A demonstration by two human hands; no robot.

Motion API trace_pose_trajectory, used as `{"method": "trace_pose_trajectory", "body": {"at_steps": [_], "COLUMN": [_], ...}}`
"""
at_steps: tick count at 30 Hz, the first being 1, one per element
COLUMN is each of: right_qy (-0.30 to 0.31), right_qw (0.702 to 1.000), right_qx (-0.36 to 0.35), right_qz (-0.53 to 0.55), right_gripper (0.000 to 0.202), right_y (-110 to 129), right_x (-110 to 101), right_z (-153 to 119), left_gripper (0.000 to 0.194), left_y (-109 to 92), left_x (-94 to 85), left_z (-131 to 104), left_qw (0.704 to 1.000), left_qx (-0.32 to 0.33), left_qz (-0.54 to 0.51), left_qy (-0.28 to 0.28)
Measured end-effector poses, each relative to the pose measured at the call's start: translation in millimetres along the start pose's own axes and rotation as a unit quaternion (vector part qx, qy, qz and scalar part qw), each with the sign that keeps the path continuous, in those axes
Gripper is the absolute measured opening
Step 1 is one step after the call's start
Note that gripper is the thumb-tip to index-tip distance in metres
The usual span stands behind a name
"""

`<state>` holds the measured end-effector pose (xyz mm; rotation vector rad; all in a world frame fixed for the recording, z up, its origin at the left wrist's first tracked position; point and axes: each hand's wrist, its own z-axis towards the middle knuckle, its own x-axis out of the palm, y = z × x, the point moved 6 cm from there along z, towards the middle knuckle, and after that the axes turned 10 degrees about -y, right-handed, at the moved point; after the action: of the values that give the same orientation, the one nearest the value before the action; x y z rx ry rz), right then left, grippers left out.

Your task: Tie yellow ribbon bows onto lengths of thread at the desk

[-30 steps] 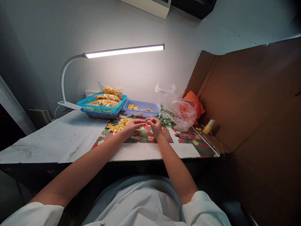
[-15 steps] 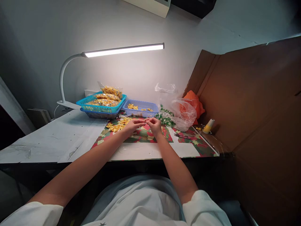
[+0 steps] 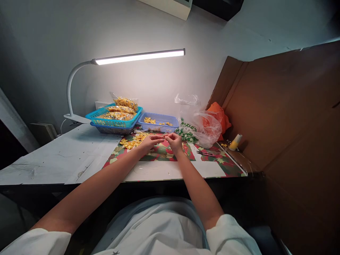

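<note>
While 2 hands (image 3: 150,142) (image 3: 175,141) meet, fingertips pinched, grip contents unclear, yellow pieces (image 3: 129,144) beside, pointing mixed ways

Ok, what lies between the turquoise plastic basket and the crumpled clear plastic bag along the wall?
A lavender plastic basket with small yellow pieces in it; the head view shows this.

White shirt sleeves (image 3: 228,232) — loose, wide — above bare hands (image 3: 174,141).
</note>
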<state>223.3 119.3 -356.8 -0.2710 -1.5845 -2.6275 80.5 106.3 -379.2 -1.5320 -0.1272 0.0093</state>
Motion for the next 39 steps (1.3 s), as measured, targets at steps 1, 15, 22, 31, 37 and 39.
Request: {"method": "trace_pose_trajectory", "body": {"at_steps": [1, 15, 22, 31, 37, 39], "right_qy": [0.000, 0.010, 0.007, 0.011, 0.006, 0.004], "right_qw": [1.000, 1.000, 1.000, 1.000, 0.999, 0.998], "right_qx": [0.000, -0.003, -0.006, -0.010, -0.015, -0.018], "right_qz": [0.000, 0.000, -0.004, -0.022, -0.050, -0.060], "right_gripper": [0.017, 0.019, 0.017, 0.018, 0.017, 0.017], "right_y": [0.0, 0.5, -1.6, -0.5, 1.0, 0.8], "right_x": [0.1, 0.6, 0.2, 0.9, 0.5, 0.4], "right_z": [0.1, 0.5, 1.7, 1.6, 0.2, -0.2], "left_gripper": [0.045, 0.055, 0.056, 0.056, 0.050, 0.049], "left_y": [-0.3, -2.0, 0.7, 0.2, 0.1, 0.1], "left_x": [0.1, 0.4, -1.4, -0.2, -1.2, -1.9], "left_z": [-0.5, -3.0, -0.1, -0.4, 0.9, 1.7], "left_qw": [1.000, 1.000, 1.000, 0.999, 0.998, 0.997], "left_qx": [-0.001, -0.007, -0.004, 0.008, 0.034, 0.046], "left_qz": [0.000, 0.020, 0.030, 0.037, 0.052, 0.054], "left_qy": [0.000, -0.003, -0.003, 0.006, 0.012, 0.011]}}
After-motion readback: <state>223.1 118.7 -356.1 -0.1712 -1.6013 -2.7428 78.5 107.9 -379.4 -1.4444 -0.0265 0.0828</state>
